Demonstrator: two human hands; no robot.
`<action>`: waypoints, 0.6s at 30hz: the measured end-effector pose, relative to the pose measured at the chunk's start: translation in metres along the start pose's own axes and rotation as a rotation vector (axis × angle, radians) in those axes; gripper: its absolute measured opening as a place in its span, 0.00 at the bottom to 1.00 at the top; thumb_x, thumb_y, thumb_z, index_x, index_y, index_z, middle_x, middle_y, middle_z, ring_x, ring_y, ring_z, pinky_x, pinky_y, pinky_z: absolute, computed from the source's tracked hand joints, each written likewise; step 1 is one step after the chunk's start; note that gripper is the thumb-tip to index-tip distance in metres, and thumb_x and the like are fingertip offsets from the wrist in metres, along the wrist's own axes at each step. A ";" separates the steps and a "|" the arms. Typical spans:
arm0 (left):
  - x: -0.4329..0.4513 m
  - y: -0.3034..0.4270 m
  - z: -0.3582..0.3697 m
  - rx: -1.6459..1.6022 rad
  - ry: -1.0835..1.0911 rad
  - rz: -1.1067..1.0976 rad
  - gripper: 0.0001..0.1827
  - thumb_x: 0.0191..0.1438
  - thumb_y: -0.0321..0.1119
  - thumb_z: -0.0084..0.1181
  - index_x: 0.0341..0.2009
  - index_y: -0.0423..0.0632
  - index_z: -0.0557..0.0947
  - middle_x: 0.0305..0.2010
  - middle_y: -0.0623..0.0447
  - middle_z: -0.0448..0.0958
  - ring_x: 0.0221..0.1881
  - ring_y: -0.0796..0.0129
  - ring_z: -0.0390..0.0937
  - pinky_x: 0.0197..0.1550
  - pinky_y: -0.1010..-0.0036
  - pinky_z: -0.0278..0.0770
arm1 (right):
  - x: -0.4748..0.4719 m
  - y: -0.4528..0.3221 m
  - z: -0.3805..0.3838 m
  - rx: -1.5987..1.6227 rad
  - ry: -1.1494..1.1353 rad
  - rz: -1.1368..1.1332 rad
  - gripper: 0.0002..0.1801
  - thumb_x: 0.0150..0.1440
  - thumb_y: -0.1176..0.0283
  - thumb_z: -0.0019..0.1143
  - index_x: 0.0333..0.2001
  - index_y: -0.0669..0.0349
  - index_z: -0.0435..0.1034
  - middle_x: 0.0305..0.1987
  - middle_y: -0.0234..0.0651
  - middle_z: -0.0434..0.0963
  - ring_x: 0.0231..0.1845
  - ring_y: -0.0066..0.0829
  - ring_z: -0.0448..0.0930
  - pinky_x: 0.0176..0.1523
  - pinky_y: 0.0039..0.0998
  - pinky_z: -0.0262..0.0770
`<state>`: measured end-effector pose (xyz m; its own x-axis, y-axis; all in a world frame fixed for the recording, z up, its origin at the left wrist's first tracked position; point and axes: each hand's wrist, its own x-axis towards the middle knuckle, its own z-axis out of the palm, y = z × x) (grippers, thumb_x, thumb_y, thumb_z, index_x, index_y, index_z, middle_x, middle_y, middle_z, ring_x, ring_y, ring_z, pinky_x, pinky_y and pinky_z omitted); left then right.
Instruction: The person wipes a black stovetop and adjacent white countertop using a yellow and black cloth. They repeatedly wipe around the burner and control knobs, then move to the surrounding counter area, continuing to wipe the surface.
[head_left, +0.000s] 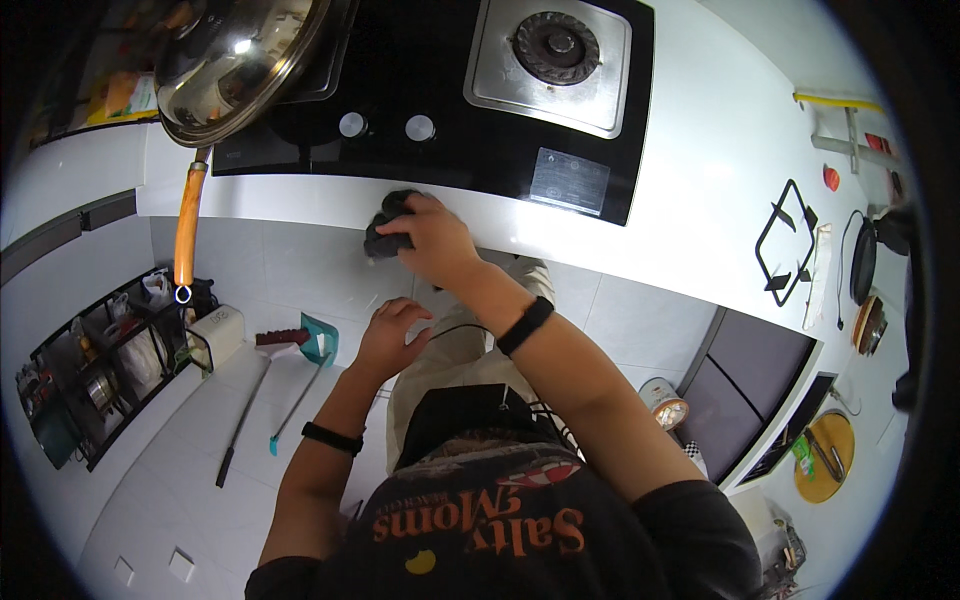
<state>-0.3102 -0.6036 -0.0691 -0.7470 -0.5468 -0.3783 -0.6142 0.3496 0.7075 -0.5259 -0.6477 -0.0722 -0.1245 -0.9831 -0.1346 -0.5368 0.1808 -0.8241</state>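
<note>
My right hand (439, 236) grips a dark grey cloth (386, 241) at the front edge of the white countertop (480, 213). Part of the cloth hangs over that edge, above the floor. Lower down, my left hand (391, 337) hovers in front of my body, fingers curved and apart, holding nothing. Just behind the cloth lies a black glass gas cooktop (435, 161) with two silver knobs (420, 128). Its right burner (559, 46) sits bare in a square metal tray, without a pan support.
A lidded pan (240, 71) stands at the cooktop's left, its wooden handle (190, 225) jutting past the counter edge. A black pan support (786, 244) rests on the right counter. A broom (247, 420), a dustpan (320, 341) and a loaded rack (112, 367) are at left.
</note>
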 end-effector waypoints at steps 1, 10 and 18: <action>-0.002 -0.002 0.001 -0.024 0.020 -0.011 0.11 0.54 0.32 0.64 0.43 0.49 0.83 0.47 0.48 0.79 0.52 0.50 0.76 0.56 0.58 0.73 | 0.006 -0.002 -0.006 0.159 -0.132 0.139 0.26 0.50 0.75 0.64 0.54 0.40 0.80 0.50 0.41 0.74 0.55 0.48 0.75 0.61 0.42 0.76; 0.000 -0.004 0.016 -0.120 0.088 -0.062 0.10 0.57 0.30 0.60 0.44 0.45 0.83 0.44 0.44 0.80 0.48 0.46 0.77 0.51 0.58 0.75 | 0.117 0.057 -0.112 -0.624 0.315 -0.128 0.28 0.51 0.73 0.63 0.57 0.42 0.78 0.58 0.40 0.73 0.56 0.44 0.75 0.51 0.43 0.79; -0.002 -0.011 0.016 -0.203 0.122 -0.087 0.10 0.57 0.30 0.59 0.44 0.44 0.83 0.44 0.44 0.80 0.47 0.46 0.78 0.51 0.58 0.76 | -0.012 0.066 -0.097 -0.323 0.110 -0.015 0.23 0.45 0.79 0.60 0.46 0.48 0.83 0.53 0.38 0.74 0.54 0.45 0.76 0.54 0.40 0.79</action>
<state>-0.3062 -0.5940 -0.0859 -0.6498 -0.6601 -0.3768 -0.6020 0.1443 0.7854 -0.6411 -0.6211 -0.0713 -0.1941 -0.9797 -0.0490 -0.7736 0.1836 -0.6064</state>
